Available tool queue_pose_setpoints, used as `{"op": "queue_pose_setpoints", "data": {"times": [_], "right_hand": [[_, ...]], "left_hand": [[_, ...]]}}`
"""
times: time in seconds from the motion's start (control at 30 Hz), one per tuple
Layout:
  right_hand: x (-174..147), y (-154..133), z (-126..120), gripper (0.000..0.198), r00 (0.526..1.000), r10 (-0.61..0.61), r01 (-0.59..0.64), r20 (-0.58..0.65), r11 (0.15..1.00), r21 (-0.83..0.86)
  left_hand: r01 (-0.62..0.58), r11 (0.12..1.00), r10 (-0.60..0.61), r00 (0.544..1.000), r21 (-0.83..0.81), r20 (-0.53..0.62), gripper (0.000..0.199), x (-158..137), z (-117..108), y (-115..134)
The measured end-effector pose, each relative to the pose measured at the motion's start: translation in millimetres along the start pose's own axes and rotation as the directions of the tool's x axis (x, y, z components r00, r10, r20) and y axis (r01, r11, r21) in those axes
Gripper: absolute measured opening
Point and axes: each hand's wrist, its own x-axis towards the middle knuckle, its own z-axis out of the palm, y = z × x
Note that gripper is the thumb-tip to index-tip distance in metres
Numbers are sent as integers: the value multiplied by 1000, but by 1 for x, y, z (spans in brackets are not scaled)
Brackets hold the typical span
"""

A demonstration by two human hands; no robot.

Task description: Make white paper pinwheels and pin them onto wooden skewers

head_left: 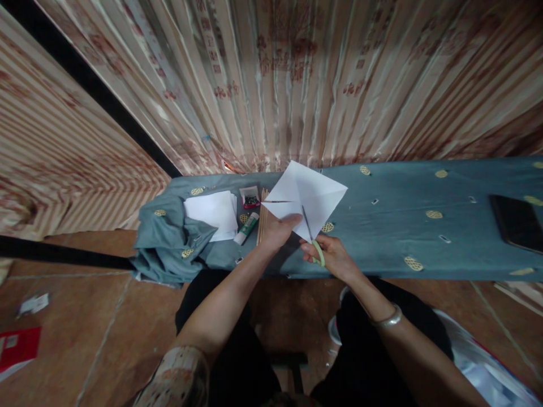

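Observation:
A square sheet of white paper [319, 189] is held up over the cloth-covered table, one corner towards me. My left hand [283, 229] pinches it near its lower left edge, thumb on top. A slit runs inward from the paper's left corner. In my right hand [328, 252] is a pair of scissors [318, 251] with light green handles, fingers through the loops. The blades lie at the paper's lower corner, pointing up towards its middle. Partly under the paper, to the left, are several thin wooden sticks [262, 220].
Left of the sticks lie a glue stick [246, 228], a small open box with dark pieces [250, 198] and a stack of white paper [214, 212]. A black phone-like slab [517, 222] rests on the teal tablecloth [394, 220] at far right. A curtain [297, 85] hangs behind the table.

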Motion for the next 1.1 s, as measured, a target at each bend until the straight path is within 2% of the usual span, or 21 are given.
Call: {"op": "queue_pose_setpoints", "data": {"times": [0.3,0.47,0.93,1.1], "right_hand": [[0,-1,1,47,1000,15,-15,-17,1000,1],[1,-1,1,47,1000,-6,5,-11,999,-44],[2,-1,3,46,999,25,-23,-28,999,43],[-2,1,2,46,999,14,-15,36,1000,24]], "left_hand": [[1,999,0,1000,-37,30,23,-4,2,7],[12,998,-12,1000,-63,4,27,-4,4,8],[36,998,-35,999,-61,22,25,-4,3,8],[-2,999,2,1000,-49,-9,30,1,-3,1]]}}
